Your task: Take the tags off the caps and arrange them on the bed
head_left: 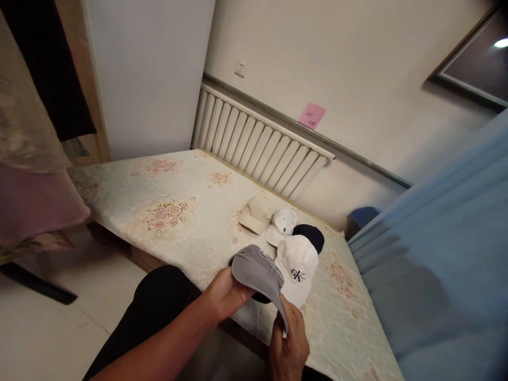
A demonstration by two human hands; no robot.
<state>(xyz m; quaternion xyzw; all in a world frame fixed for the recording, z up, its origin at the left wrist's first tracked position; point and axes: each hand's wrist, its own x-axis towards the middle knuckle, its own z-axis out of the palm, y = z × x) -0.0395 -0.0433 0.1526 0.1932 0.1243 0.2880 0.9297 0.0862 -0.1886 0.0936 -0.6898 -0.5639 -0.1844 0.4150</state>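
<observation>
A grey cap [256,270] is held just above the near edge of a floral mattress [178,211]. My left hand [226,293] grips the cap's crown from below, fingers curled. Near the tip of its brim, my right hand [289,341] pinches the edge. Right beside it on the mattress lies a white cap with a black logo [297,270]. Behind that sit a dark navy cap [311,235], a smaller white cap [282,223] and a beige cap [256,212].
A white radiator [257,145] runs along the wall behind the mattress, with a pink note [311,115] stuck above it. A blue curtain [440,264] hangs at the right. A pink pillow [35,201] is at the left, above pale floor tiles [47,328].
</observation>
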